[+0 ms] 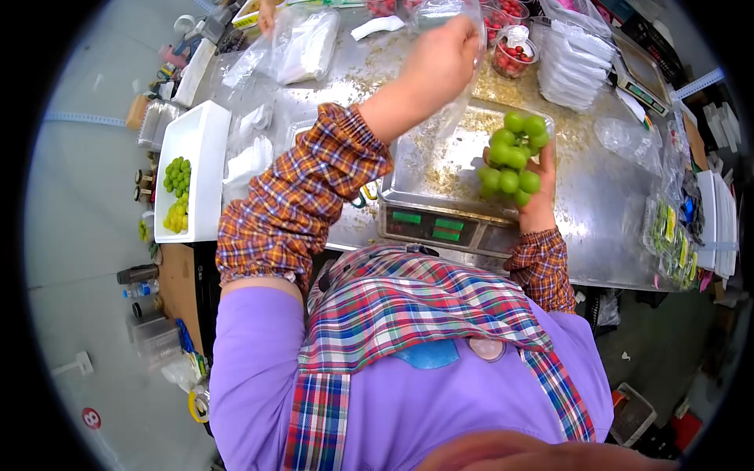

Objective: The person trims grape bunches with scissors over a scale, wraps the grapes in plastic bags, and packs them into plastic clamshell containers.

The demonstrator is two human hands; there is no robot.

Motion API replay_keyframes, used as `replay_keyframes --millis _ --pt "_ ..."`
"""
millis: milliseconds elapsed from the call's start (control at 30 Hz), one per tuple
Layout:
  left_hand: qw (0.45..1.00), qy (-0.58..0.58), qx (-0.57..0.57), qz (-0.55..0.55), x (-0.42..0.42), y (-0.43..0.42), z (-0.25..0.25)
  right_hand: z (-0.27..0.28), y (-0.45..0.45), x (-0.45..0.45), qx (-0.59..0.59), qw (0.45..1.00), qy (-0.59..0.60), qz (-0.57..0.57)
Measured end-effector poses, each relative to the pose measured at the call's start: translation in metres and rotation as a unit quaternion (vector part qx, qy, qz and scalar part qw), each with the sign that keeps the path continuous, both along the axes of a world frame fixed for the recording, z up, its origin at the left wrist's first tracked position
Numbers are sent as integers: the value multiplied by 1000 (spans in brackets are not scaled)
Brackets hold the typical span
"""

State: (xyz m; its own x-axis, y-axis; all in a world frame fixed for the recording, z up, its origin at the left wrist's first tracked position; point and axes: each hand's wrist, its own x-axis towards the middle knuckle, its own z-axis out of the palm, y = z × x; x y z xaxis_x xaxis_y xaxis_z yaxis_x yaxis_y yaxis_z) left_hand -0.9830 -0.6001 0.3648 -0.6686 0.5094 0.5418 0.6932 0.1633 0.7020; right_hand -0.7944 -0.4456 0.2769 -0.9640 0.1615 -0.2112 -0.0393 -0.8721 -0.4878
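My left hand (442, 59) is closed on the edge of a clear plastic bag (459, 110), which hangs over the table beyond the scale. A bunch of green grapes (512, 157) rests in my right hand (542, 192), whose fingers are partly hidden behind it. The bunch is held above the steel tray (424, 157) of a weighing scale, whose green displays (448, 229) face me. To the left, a white foam box (208, 149) contains more green grapes (177, 177).
Tubs of red fruit (514, 56) stand at the back, beside stacked clear packaging (576, 67). Plastic bags (306, 47) lie at the back left, near another person's hand (267, 16). A second scale (640, 78) is at the back right; packets (667, 243) lie at the right edge.
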Motion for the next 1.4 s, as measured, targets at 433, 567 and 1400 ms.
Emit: replay_keyframes --millis 433,567,1400 --pt "923 238 -257 -157 77 49 -111 52 -8 80 -43 999 7 31" --pt "940 62 -207 -264 100 37 -124 71 -35 67 -31 997 7 76" --pt "988 -42 -91 -113 61 -7 -50 -5 -37 28 10 996 -86 23"
